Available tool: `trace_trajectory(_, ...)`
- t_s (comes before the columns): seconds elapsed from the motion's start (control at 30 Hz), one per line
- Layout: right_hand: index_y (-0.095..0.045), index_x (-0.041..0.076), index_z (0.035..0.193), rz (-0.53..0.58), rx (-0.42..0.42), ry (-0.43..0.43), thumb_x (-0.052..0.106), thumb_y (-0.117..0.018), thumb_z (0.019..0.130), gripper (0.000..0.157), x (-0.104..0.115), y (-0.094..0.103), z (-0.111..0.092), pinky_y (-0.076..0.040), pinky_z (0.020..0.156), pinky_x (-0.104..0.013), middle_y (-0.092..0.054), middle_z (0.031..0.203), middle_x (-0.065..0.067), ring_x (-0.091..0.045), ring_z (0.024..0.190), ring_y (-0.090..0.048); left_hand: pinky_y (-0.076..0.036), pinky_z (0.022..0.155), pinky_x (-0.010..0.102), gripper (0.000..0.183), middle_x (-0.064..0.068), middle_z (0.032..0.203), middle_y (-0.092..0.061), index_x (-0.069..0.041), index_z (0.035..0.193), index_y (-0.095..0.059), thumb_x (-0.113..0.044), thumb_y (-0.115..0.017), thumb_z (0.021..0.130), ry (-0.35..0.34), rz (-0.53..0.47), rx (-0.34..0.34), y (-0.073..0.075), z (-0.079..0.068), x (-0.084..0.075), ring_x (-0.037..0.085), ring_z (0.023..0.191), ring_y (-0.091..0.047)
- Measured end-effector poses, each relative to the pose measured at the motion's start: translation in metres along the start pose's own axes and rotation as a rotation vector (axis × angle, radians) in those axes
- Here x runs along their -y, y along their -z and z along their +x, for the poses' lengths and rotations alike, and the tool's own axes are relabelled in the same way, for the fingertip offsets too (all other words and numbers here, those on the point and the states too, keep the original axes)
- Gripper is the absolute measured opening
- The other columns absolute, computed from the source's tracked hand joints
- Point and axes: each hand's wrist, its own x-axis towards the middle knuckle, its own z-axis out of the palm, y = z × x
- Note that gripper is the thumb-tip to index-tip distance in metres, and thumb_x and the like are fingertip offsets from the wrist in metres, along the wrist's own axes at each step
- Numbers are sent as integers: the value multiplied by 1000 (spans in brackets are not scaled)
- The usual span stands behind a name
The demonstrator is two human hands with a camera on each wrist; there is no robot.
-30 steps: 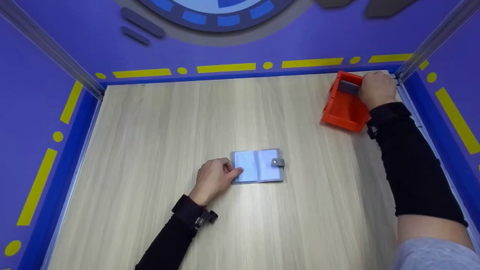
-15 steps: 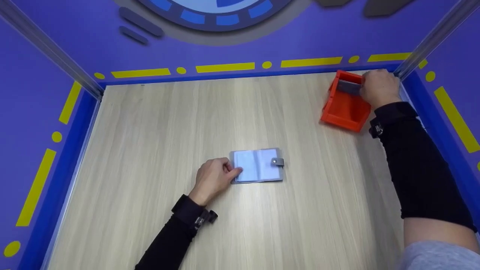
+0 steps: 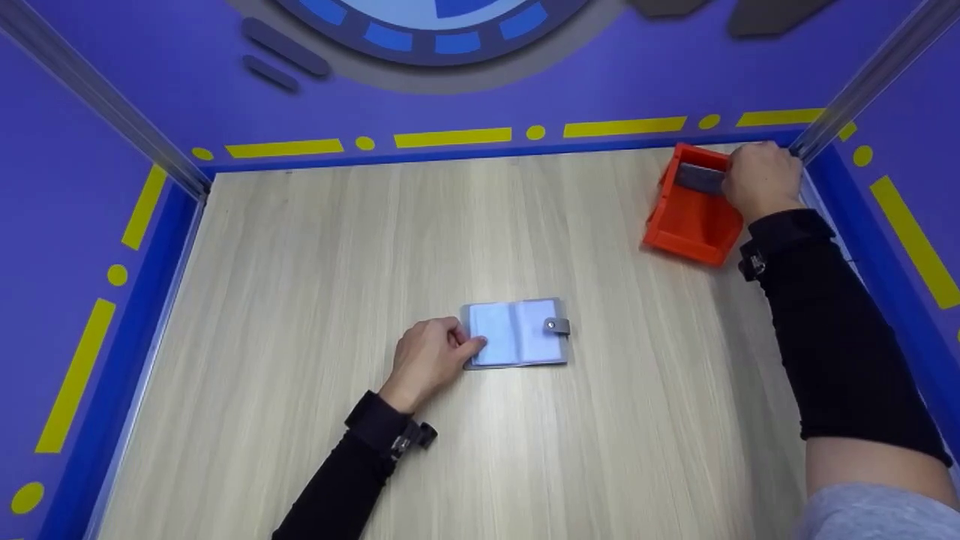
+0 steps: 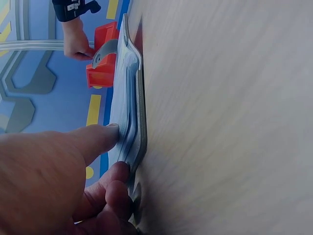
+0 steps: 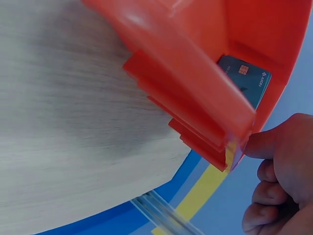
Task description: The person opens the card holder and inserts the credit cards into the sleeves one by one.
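Bin and wallet, a hand on each

Red bin (image 3: 688, 214): far right of the table (image 3: 337, 262), low lip towards the near side. Inside, against its far end: one dark card (image 5: 247, 81) bearing a gold chip. Right hand (image 3: 763, 178) pinches the bin at its far right corner, thumb at the rim, other fingers curled; index fingertip hidden.

Wallet (image 3: 516, 334): lies open near mid-table, pale sleeves up, grey strap (image 3: 556, 325) on the right edge. Cannot tell whether the sleeves hold anything. Left hand (image 3: 427, 358) pinches the left edge, thumb on top; grip narrow.

Table: pale wood grain. Far wall (image 3: 180, 71): blue-purple, yellow dashes and dots along its foot. Metal posts (image 3: 116, 101) at both far corners.
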Motion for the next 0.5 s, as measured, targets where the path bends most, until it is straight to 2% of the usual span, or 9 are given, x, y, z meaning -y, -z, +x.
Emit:
trace_trajectory(0.2, -71, -11, 117, -15, 26, -14, 10, -57, 104, 29, 0, -1, 1, -48, 106, -77, -67, 122, -40, -60, 112, -60, -39, 63, 29, 33, -11, 70, -61, -23, 77, -70, -47, -84, 96, 9, -3, 6, 0, 0, 1, 9, 65, -54)
trace_trajectory(0.37, -63, -19, 126, -15, 46, -26, 13, -52, 105, 41, 0, -4, 0, -47, 107, -79, -61, 129, -46, -65, 117, -59, -39, 64, 29, 34, -10, 70, -60, -23, 77, -70, -47, -84, 95, 3, -1, 3, 0, 0, 1, 9, 66, -54)
trace_trajectory(0.5, -62, -19, 126, -17, 47, -24, 16, -51, 106, 42, 0, -6, -1, -49, 107, -76, -62, 129, -44, -62, 118, -61, -39, 63, 29, 33, -11, 71, -60, -23, 77, -70, -47, -84, 95, -3, -3, -2, 0, 0, 1, 9, 66, -54)
